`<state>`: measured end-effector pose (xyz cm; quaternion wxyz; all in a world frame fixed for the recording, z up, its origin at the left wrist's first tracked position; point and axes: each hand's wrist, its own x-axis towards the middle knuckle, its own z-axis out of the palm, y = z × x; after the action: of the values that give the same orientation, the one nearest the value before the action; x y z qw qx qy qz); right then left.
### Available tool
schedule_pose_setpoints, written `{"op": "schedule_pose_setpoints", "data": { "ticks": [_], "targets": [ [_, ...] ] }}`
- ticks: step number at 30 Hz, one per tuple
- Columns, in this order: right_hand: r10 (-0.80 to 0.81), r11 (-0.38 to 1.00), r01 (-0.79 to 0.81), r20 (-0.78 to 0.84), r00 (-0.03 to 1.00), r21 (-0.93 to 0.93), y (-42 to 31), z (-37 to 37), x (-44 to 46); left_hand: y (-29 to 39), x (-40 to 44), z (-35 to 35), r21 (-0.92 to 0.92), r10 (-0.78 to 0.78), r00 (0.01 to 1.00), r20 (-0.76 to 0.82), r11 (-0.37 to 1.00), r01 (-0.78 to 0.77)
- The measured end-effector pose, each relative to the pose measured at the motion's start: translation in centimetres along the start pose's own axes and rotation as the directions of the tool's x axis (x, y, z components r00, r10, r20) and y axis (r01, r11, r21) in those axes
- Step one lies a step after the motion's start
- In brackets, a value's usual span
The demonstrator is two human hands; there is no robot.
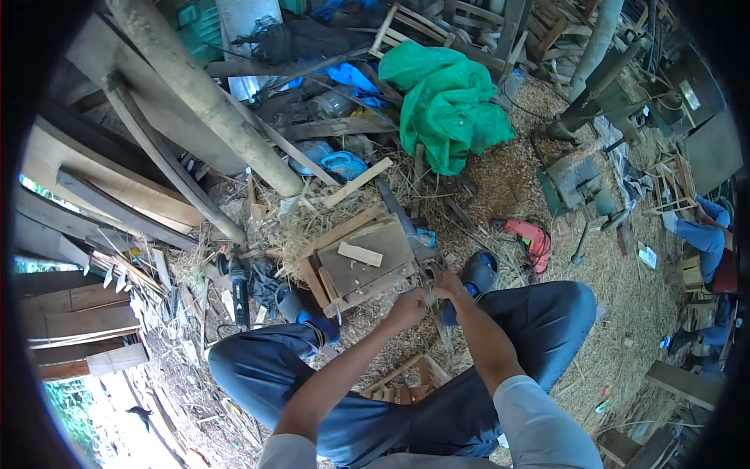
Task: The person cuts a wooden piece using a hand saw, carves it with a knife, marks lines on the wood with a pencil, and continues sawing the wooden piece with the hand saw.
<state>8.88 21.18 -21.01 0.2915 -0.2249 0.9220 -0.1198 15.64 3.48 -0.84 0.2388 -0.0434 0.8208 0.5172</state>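
Observation:
My left hand (408, 309) is curled into a fist just off the front right corner of a low wooden work block (375, 234). What it holds, if anything, is hidden. Beside it, my right hand (445, 283) has its fingers bent around something small and dark by the block's right edge, too small to name. A long dark flat piece (397, 209) runs along that right side towards my hands. On top of the block lies a short pale wood strip (360, 254). My feet in dark slip-on shoes (479, 271) stand on either side.
A red power drill (533, 241) with its cord lies to the right, and an angle grinder (237, 285) to the left. Ahead is a green tarp (449, 105). A slatted wooden frame (406, 375) sits between my legs. Another person (707, 234) sits at far right. Shavings cover the ground.

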Motion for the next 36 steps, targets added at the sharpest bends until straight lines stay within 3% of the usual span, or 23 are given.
{"op": "schedule_pose_setpoints", "data": {
  "ticks": [1,2,3,4,6,7,9,10,12,14,16,17,19,20,22,23,24,25,27,28,30,33,36],
  "targets": [
    [0.036,0.993,-0.04,0.04,0.999,0.112,-1.7,-3.0,-1.4,-0.5,1.5,1.1,0.002,-0.003,1.0,0.003,1.0,0.003],
    [0.032,0.993,-0.037,0.043,0.999,0.115,-2.8,-5.4,-2.1,-0.7,2.9,2.0,-0.018,-0.138,0.988,-0.072,0.99,0.137],
    [0.052,0.999,-0.052,0.028,0.998,0.007,-3.9,-7.5,-2.8,-0.9,3.8,2.6,-0.05,-0.276,0.95,-0.145,0.961,0.271],
    [0.068,0.993,-0.067,0.011,0.998,-0.096,-5.0,-9.5,-3.4,-0.8,4.3,2.7,-0.049,-0.289,0.946,-0.148,0.957,0.285],
    [0.086,0.996,-0.086,-0.019,0.996,-0.002,-5.5,-12.7,-4.6,0.1,4.8,2.4,-0.062,-0.415,0.884,-0.216,0.909,0.412],
    [0.077,0.995,-0.069,-0.133,0.988,0.066,-5.4,-13.7,-5.0,0.4,4.6,2.5,-0.069,-0.413,0.882,-0.227,0.91,0.409],
    [0.067,0.993,-0.024,-0.396,0.916,0.111,-5.7,-16.1,-5.4,1.0,3.7,2.7,-0.042,-0.171,0.935,-0.31,0.985,0.166],
    [0.067,0.994,-0.025,-0.4,0.914,0.109,-6.4,-18.1,-5.9,2.4,2.8,1.6,-0.041,-0.166,0.936,-0.311,0.986,0.161],
    [0.224,0.833,0.062,-0.437,0.871,0.55,-8.6,-23.6,-6.8,7.3,0.1,-3.0,0.179,0.083,0.957,-0.277,0.983,-0.034],
    [0.233,0.837,0.063,-0.458,0.858,0.543,-10.8,-27.0,-8.2,9.2,-0.9,-7.9,0.379,0.277,0.908,-0.315,0.913,-0.147],
    [0.265,0.793,0.119,-0.515,0.815,0.597,-12.8,-30.3,-10.0,8.5,-0.9,-12.8,0.634,0.533,0.788,-0.309,0.733,-0.247],
    [0.282,0.791,0.156,-0.578,0.765,0.592,-14.2,-32.1,-11.5,7.8,-1.2,-14.6,0.638,0.541,0.78,-0.315,0.729,-0.248],
    [0.275,0.751,0.202,-0.576,0.77,0.629,-15.3,-34.8,-14.0,6.0,-1.0,-17.3,0.729,0.635,0.745,-0.205,0.606,-0.316],
    [0.267,0.709,0.234,-0.561,0.784,0.665,-15.1,-35.4,-14.9,5.1,-0.8,-18.0,0.726,0.645,0.734,-0.211,0.607,-0.325],
    [0.185,0.795,0.225,-0.58,0.793,0.563,-14.3,-36.5,-16.4,3.7,0.3,-18.2,0.664,0.523,0.852,-0.012,0.642,-0.384],
    [0.258,0.72,0.163,-0.479,0.839,0.674,-14.8,-37.6,-17.9,3.3,0.9,-17.6,0.654,0.469,0.883,-0.011,0.671,-0.349],
    [0.32,0.63,0.087,-0.36,0.876,0.772,-15.0,-38.1,-18.8,3.1,1.5,-16.7,0.643,0.47,0.882,-0.02,0.682,-0.349],
    [0.319,0.637,0.075,-0.35,0.881,0.768,-14.6,-37.5,-18.9,3.0,2.2,-15.5,0.617,0.535,0.842,-0.073,0.687,-0.383],
    [0.199,0.692,0.227,-0.482,0.853,0.686,-13.5,-35.9,-18.5,3.2,3.4,-14.0,0.589,0.588,0.799,-0.126,0.693,-0.417],
    [0.203,0.696,0.214,-0.474,0.857,0.685,-13.8,-35.8,-18.5,3.9,3.9,-13.2,0.593,0.57,0.81,-0.138,0.703,-0.393],
    [0.338,0.716,0.039,-0.396,0.854,0.697,-15.6,-35.8,-18.9,4.4,4.6,-12.0,0.581,0.544,0.826,-0.148,0.724,-0.373],
    [0.361,0.715,-0.003,-0.365,0.858,0.699,-16.7,-35.9,-18.8,4.8,5.3,-11.7,0.624,0.585,0.785,-0.204,0.695,-0.356],
    [0.376,0.701,-0.006,-0.363,0.853,0.713,-17.1,-35.5,-18.4,6.0,6.0,-12.0,0.581,0.543,0.772,-0.33,0.762,-0.287]
  ]
}}
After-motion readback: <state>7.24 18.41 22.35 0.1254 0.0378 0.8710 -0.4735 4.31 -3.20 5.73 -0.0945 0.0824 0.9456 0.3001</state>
